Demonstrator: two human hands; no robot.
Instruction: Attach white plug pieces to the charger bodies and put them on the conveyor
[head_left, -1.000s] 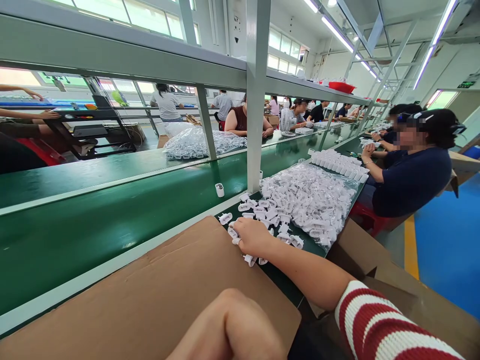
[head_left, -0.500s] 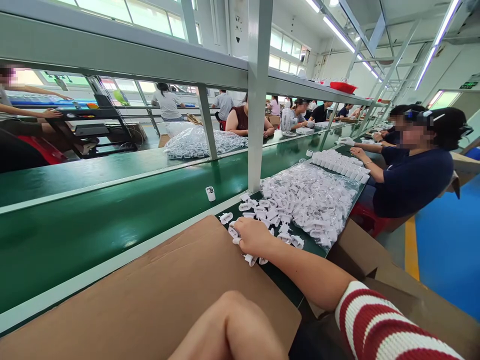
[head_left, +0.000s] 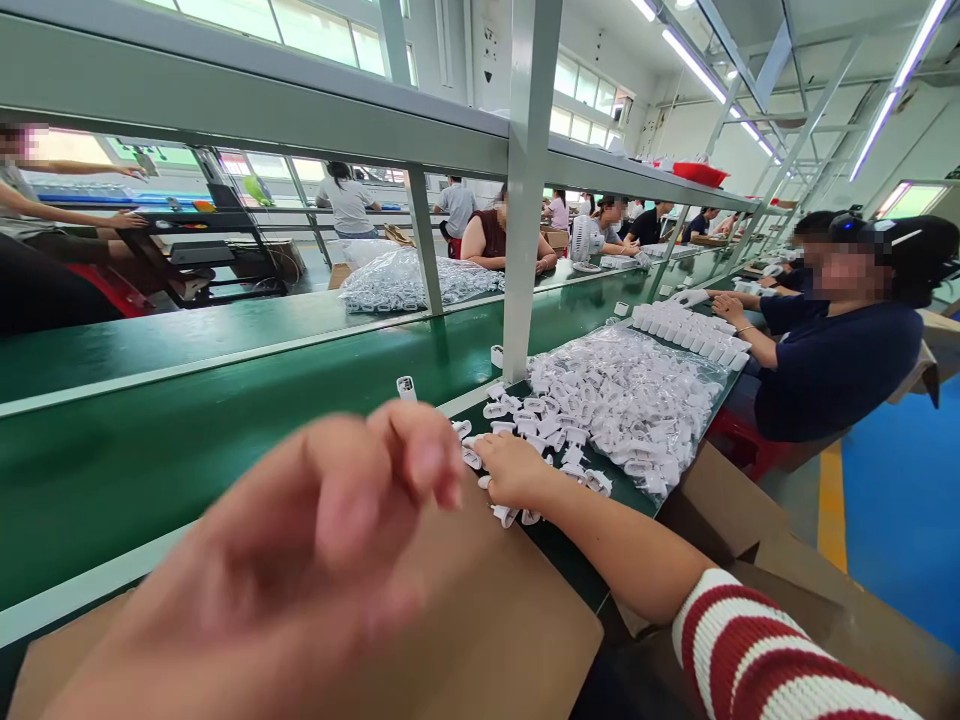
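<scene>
A pale grey metal post point(head_left: 527, 200) rises before me, and a glossy green strip point(head_left: 97, 490) runs past my dark green bench point(head_left: 562, 562). My right hand point(head_left: 514, 470) rests among small white oval plastic pieces point(head_left: 555, 438) scattered over the bench; its fingers touch some, though I cannot tell whether they pinch one. My left hand point(head_left: 289, 530), blurred and close, is raised over a flat brown cardboard sheet point(head_left: 502, 620), fingers loosely curled, thumb apart, nothing visible between them. Beyond it, a white oblong plastic housing point(head_left: 406, 386) lies on the strip. Past my right hand lies a clear plastic bag point(head_left: 634, 400) filled with white pieces, near a co-worker in a navy shirt point(head_left: 840, 370).
</scene>
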